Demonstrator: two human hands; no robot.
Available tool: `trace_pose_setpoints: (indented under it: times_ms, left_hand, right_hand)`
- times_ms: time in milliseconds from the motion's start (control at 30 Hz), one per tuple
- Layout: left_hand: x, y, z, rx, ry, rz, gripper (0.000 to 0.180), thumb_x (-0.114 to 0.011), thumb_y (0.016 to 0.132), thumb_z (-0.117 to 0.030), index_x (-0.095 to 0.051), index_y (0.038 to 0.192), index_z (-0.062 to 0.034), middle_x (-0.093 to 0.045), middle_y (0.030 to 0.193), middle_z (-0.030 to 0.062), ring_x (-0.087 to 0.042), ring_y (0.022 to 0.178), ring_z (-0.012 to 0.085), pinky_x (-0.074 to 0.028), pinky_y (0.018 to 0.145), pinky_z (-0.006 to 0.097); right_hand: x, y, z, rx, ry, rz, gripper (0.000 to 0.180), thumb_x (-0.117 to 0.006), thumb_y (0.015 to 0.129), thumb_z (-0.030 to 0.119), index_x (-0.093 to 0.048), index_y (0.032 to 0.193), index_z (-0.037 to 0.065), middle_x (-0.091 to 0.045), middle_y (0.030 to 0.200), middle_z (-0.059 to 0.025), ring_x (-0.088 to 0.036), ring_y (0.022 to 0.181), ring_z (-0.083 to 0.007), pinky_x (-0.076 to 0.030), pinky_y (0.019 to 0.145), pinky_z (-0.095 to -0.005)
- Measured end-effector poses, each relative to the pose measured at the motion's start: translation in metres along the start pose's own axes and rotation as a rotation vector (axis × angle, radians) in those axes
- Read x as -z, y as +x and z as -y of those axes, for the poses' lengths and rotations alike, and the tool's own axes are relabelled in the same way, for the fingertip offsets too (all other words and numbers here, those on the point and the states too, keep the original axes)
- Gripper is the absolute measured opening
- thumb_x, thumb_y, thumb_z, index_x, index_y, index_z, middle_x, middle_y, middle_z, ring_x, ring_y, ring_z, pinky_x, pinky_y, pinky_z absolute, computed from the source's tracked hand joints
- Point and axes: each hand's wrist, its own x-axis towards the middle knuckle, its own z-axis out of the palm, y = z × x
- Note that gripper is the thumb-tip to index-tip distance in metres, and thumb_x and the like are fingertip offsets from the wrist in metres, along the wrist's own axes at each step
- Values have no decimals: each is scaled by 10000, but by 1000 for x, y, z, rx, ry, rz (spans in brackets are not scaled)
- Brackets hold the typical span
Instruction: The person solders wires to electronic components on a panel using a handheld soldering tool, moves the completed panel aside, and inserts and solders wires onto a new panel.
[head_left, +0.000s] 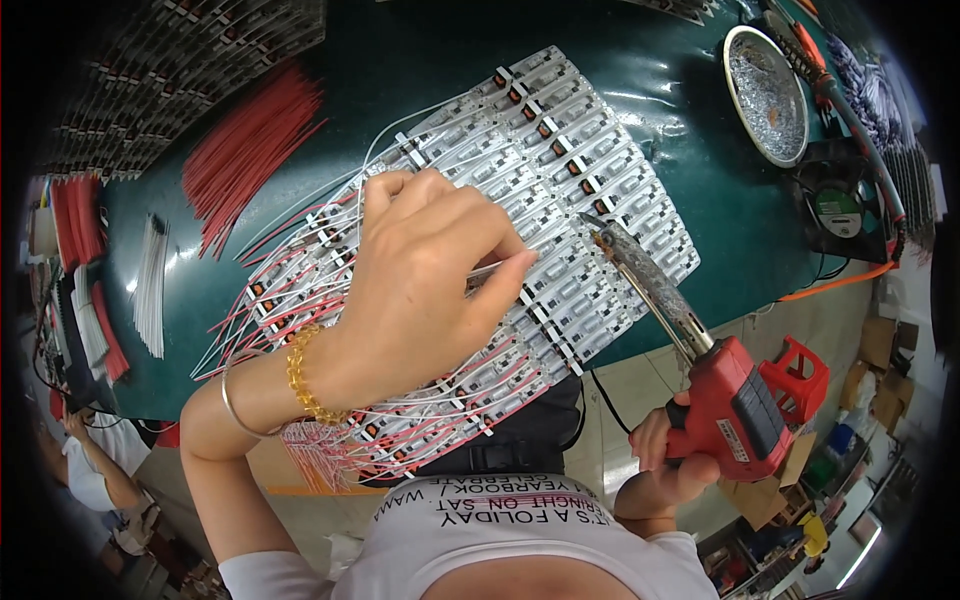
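A large panel of small LED circuit boards (600, 180) lies on the table in front of me, with rows of silver and white parts. Thin red and white wires (290, 300) trail from its left half and hang past its near edge. Over the middle of the panel, my left hand (425, 270) pinches a thin white wire (485, 270) between thumb and forefinger; the rest of that wire is hidden under the hand. My right hand (670, 445) grips a red and black soldering gun (735, 410). Its metal barrel slants up-left, and the tip (588, 218) is over the boards.
Bundles of red wires (250, 150) and white wires (151, 285) lie on the green table (430, 40) at left. A round metal dish (733, 50) stands far right, near a small black fan (835, 205) and an orange cable. Another person (100, 460) is at far left.
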Motion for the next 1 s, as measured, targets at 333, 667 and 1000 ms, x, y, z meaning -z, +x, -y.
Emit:
trace_pose_setpoints:
  times_ms: [333, 667, 1000]
  left_hand:
    - [-2, 2, 0, -12, -10, -30, 115, -715, 676, -42, -603, 661, -63, -535, 624, 16, -470, 635, 180, -320, 723, 324]
    - [-2, 3, -1, -6, 0, -15, 115, -715, 676, -38, -603, 654, -56, -544, 622, 15, -468, 619, 175, -319, 717, 323]
    - [-1, 4, -2, -9, 13, -9, 103, -714, 682, -47, -613, 664, -52, -541, 619, 17, -468, 622, 174, -320, 726, 325]
  right_hand:
    - [-3, 1, 5, -102, -19, 52, 807, -555, 767, 662, -424, 1143, -40, -427, 471, 15, -421, 402, -103, -373, 419, -242]
    - [0, 0, -2, 15, 4, 26, 828, -536, 786, 655, -399, 1188, -56, -424, 468, 16, -395, 380, -95, -371, 417, -237]
    - [-3, -1, -2, 53, -63, 27, 779, -530, 807, 627, -428, 1163, -59, -428, 470, 24, -415, 392, -93, -372, 419, -234]
